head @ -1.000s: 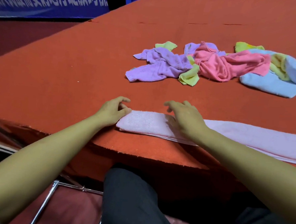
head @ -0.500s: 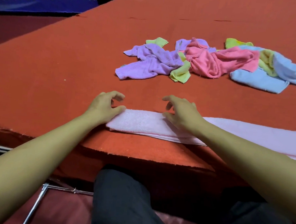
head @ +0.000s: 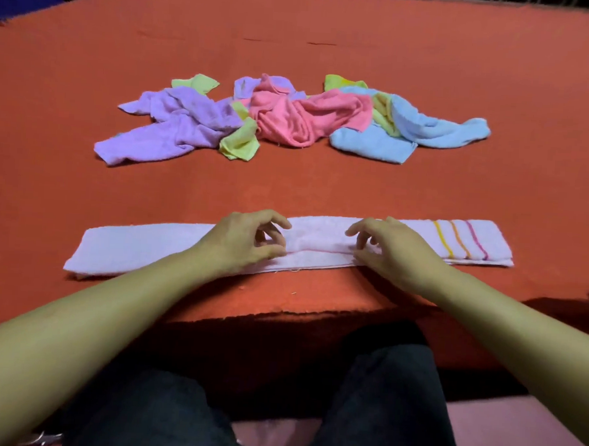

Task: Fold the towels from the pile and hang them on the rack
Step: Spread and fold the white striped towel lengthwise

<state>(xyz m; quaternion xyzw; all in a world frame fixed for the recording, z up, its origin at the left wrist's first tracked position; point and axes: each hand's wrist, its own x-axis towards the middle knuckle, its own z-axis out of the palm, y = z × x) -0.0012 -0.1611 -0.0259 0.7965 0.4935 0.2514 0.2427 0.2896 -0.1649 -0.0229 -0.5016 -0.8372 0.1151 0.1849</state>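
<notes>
Fingers of both the left hand [head: 241,242] and right hand [head: 392,252] curl loosely, tips resting on the folded towel [head: 319,239]. It lies along the surface's [head: 322,183] near edge.

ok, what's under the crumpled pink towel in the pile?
Under the crumpled pink towel, a yellow-green cloth and lilac towel poke out left, light blue towel right. Directly beneath is covered.
</notes>
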